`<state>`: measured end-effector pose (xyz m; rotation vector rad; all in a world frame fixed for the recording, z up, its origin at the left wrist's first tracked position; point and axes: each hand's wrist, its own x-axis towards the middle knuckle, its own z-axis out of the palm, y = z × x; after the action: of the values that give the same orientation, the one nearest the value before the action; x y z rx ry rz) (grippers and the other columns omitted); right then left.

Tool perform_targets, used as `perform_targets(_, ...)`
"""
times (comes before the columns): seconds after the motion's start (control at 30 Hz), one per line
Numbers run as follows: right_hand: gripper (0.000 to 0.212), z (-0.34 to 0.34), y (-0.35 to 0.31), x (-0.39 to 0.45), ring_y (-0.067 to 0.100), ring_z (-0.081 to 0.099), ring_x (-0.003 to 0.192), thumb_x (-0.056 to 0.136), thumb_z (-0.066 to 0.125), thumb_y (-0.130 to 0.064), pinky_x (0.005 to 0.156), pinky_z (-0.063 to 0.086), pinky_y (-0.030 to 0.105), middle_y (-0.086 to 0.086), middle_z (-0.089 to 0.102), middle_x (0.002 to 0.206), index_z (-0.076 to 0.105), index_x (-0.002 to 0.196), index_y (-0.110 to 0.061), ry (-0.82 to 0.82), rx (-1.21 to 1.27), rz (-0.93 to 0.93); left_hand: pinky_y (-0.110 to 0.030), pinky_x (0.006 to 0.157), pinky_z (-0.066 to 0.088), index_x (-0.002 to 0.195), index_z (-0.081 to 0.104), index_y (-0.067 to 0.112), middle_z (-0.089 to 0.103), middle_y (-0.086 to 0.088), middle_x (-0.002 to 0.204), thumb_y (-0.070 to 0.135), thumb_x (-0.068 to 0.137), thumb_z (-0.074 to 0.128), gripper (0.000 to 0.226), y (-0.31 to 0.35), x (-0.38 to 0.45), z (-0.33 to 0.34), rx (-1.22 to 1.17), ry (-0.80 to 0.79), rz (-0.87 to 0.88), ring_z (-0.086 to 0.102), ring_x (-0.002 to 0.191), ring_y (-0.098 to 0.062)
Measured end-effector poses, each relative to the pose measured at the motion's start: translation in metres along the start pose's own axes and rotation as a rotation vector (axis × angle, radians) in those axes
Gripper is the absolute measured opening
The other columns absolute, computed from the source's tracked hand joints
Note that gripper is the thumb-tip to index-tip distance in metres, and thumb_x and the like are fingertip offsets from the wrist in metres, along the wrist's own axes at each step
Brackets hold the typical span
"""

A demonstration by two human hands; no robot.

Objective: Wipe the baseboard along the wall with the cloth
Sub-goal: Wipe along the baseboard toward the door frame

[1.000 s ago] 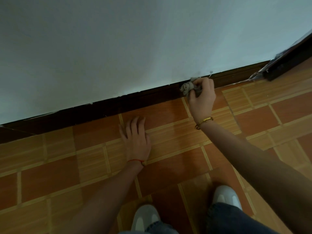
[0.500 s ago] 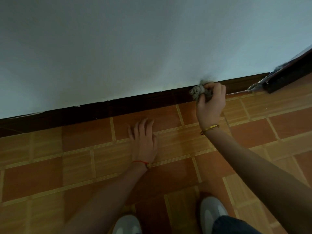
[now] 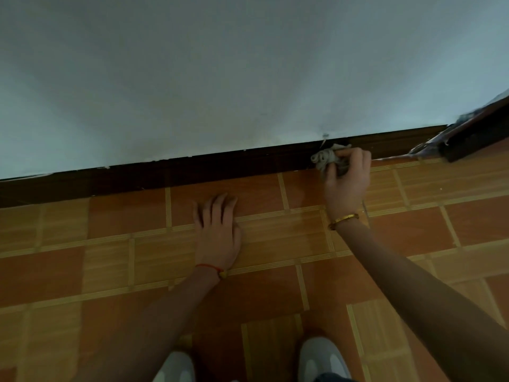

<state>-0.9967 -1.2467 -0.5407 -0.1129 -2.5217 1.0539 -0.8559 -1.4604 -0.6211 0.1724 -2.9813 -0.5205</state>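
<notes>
A dark brown baseboard runs along the foot of the pale wall, rising toward the right. My right hand, with a gold bracelet at the wrist, is closed around a crumpled grey cloth and presses it against the baseboard at the right. My left hand, with a red string at the wrist, lies flat on the floor tiles with its fingers spread, a little in front of the baseboard.
The floor is orange and tan patterned tile. A dark frame or door edge juts out at the far right end of the baseboard. My two white shoes are at the bottom edge.
The view has shifted along the wall. My right hand keeps the cloth on the baseboard, with a little rubbing movement. My left hand stays flat on the tiles.
</notes>
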Motion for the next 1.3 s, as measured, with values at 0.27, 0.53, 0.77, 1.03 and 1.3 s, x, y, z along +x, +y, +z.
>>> perform_targets(0.27,0.026,0.046,-0.009,-0.035,0.016,0.052,0.092,0.075,0.065,0.009,0.075,0.040,0.012,0.009,0.048,0.109,0.058,0.096,-0.005,-0.294,0.011,-0.130,-0.064,0.119,0.015,0.140,0.050,0.012,0.046,-0.012,0.145,0.023,0.090,0.042,0.051,-0.001,0.000,-0.001,-0.016,0.013,0.019,0.038,0.138,-0.034)
perform_targets(0.53,0.025,0.014,0.026,-0.005,0.008,0.042,0.090,0.076,0.064,0.009,0.076,0.037,0.015,0.013,0.049,0.111,0.057,0.097,-0.003,-0.106,-0.045,0.084,-0.064,0.118,0.018,0.139,0.051,0.011,0.047,-0.013,0.144,0.022,0.091,0.045,0.049,-0.001,0.000,-0.001,-0.011,0.037,0.027,0.040,0.137,-0.034)
perform_targets(0.77,0.029,0.030,0.010,-0.018,0.014,0.048,0.088,0.072,0.061,0.014,0.076,0.043,0.021,0.011,0.047,0.110,0.056,0.094,-0.004,-0.196,0.006,0.029,-0.064,0.118,0.018,0.140,0.050,0.011,0.046,-0.012,0.144,0.023,0.093,0.042,0.049,0.000,0.000,-0.003,-0.010,0.010,0.011,0.039,0.137,-0.035)
perform_targets(1.03,0.023,0.032,-0.011,-0.022,0.010,0.048,0.083,0.074,0.066,0.009,0.068,0.036,0.003,0.009,0.050,0.103,0.058,0.090,-0.004,-0.203,0.161,-0.027,-0.063,0.118,0.019,0.140,0.051,0.011,0.047,-0.012,0.144,0.024,0.093,0.041,0.050,0.002,0.000,-0.006,-0.008,0.002,0.008,0.039,0.136,-0.034)
perform_targets(1.3,0.022,-0.003,-0.012,0.003,0.004,0.051,0.090,0.077,0.064,0.008,0.073,0.039,0.001,0.011,0.058,0.103,0.061,0.095,-0.004,0.153,0.207,0.057,-0.062,0.118,0.019,0.140,0.052,0.011,0.047,-0.011,0.143,0.024,0.093,0.042,0.049,-0.001,0.000,-0.004,-0.007,0.012,0.016,0.041,0.136,-0.035)
